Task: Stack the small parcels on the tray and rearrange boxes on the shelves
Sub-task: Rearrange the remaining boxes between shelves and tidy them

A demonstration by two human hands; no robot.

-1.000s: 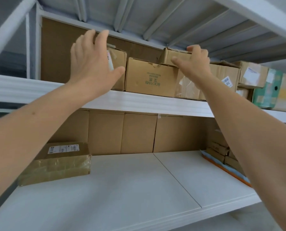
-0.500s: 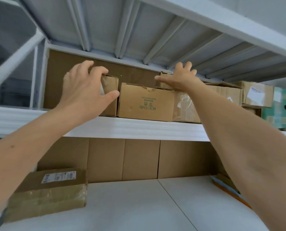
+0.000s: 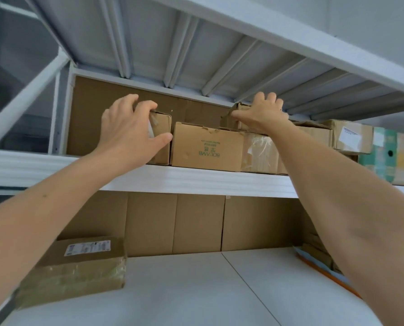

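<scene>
On the upper shelf [image 3: 196,182] stands a row of cardboard boxes. My left hand [image 3: 128,132] grips the small box at the left end [image 3: 162,140], fingers curled over its top corner and thumb on its front. My right hand [image 3: 262,114] lies on a small box [image 3: 230,121] stacked on top of the row, with fingers stretched over its top and the thumb along its front edge. Between my hands sits a printed brown box [image 3: 205,147]. Low on the right, a tray with an orange edge [image 3: 332,278] holds parcels and is partly hidden by my right arm.
A taped box [image 3: 259,151], a labelled box [image 3: 351,137] and a green and yellow box [image 3: 384,156] continue the row to the right. On the lower shelf a taped parcel with a label [image 3: 78,267] lies at the left. Another shelf hangs close overhead.
Both hands have reached further onto the upper shelf. The left hand has closed over the left box's top corner and the right hand has settled on the stacked box. The view has tilted upward.
</scene>
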